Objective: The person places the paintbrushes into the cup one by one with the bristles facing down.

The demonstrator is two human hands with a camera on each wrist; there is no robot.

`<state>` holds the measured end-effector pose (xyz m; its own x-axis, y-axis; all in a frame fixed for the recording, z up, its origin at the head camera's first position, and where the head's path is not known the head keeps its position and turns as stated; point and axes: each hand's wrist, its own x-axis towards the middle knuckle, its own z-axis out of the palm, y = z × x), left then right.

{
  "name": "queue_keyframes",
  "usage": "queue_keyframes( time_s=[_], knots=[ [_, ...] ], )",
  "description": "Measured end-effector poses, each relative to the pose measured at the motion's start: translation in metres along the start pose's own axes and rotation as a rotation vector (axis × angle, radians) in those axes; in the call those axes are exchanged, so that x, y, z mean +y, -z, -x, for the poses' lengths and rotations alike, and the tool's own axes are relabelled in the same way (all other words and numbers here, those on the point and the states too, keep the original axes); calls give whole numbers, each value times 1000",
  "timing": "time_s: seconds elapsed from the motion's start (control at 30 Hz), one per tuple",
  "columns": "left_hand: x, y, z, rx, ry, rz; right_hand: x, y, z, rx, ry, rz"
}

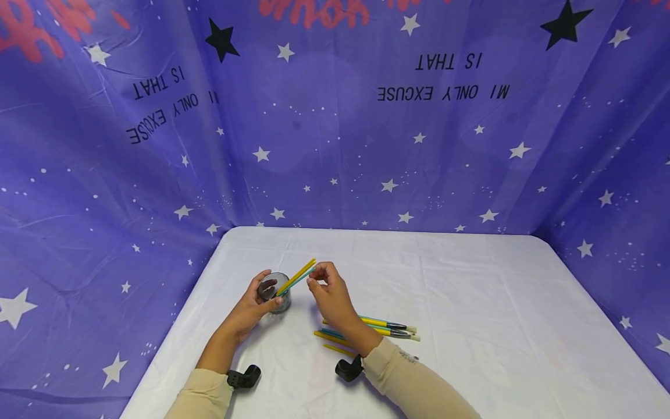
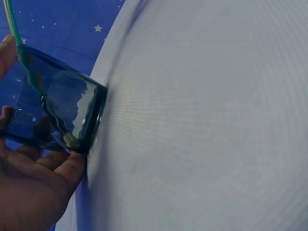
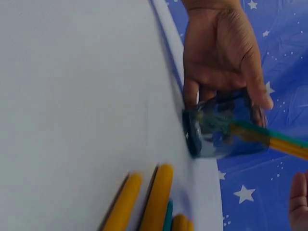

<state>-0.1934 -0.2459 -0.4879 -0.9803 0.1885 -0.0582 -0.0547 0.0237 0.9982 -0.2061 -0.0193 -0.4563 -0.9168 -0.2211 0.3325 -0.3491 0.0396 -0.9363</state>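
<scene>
My left hand holds a dark see-through glass cup on the table, fingers round one side and thumb near the rim. Yellow paintbrush handles and a teal paintbrush lean out of it to the right. Through the glass in the left wrist view, pale bristles show near the bottom. The curled right hand has its thumb and finger at the teal handle's upper end; the contact itself is partly hidden. In the right wrist view only a bit of the right hand shows.
Several more paintbrushes with yellow and teal handles lie under the right forearm, bristles toward the right. A white cloth covers the table. Purple star-printed curtains stand behind and at both sides.
</scene>
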Motion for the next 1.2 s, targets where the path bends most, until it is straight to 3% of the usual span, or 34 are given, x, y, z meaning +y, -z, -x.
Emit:
queue_keyframes(
  time_s=[0.33,0.7,1.2],
  knots=[
    [2,1,1,-12,9,-3,18,32,-4,-186,-38,241],
    [2,2,1,-8,15,-11,25,63,-11,-564,-27,557],
    [1,2,0,-6,23,-16,31,72,-13,-773,-71,810]
  ],
)
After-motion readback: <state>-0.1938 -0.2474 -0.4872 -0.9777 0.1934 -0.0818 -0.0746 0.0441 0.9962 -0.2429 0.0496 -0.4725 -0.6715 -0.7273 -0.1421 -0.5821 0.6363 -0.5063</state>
